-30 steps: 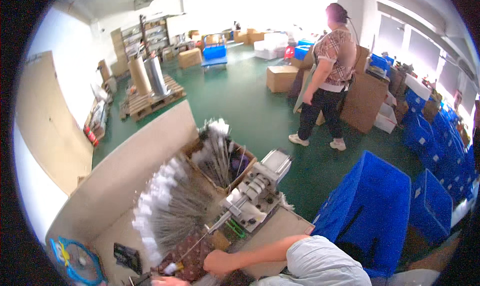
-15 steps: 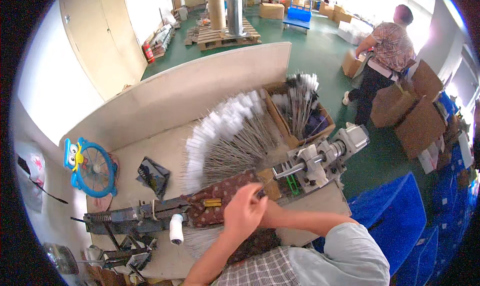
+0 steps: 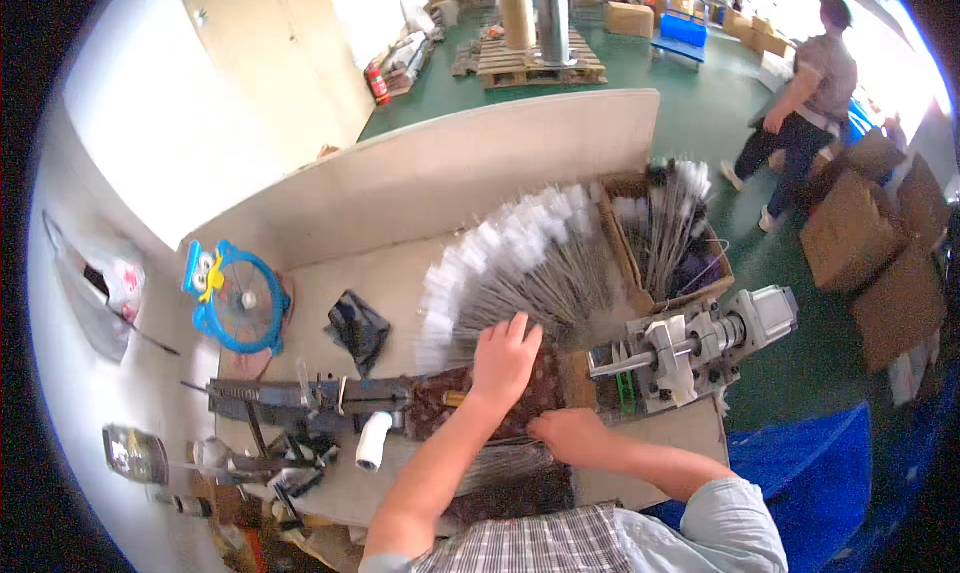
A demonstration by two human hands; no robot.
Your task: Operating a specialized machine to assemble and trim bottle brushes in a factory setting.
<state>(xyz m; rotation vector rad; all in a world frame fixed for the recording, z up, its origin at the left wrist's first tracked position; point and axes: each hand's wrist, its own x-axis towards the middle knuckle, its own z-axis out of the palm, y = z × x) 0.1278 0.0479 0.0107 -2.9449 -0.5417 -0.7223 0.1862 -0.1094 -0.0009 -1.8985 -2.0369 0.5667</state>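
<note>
My left hand [image 3: 503,366] reaches over a dark red spotted cloth [image 3: 540,388], its fingers stretched out and a little apart. Just beyond its fingertips lies a fan of thin wire-stemmed brushes [image 3: 530,263] with white bristle heads pointing away from me. My right hand [image 3: 568,435] rests low at the cloth's near edge with its fingers curled together; whatever is in them is hidden. Thin pale wires [image 3: 505,465] lie on the near side of the cloth, below my hands. A small yellow piece [image 3: 453,398] shows on the cloth beside my left wrist.
A motorised metal clamping device [image 3: 690,348] stands at right, before a carton [image 3: 668,301] of more brushes. At left are a blue toy-shaped fan [image 3: 245,303], a black plastic bag [image 3: 357,331], a metal rail [image 3: 310,398] and a white bottle [image 3: 373,441]. A person [image 3: 810,103] walks beyond.
My hands were together over the cloth; now they are apart, the left farther out toward the brushes, the right at the near edge. The view has shifted, and the other person has turned.
</note>
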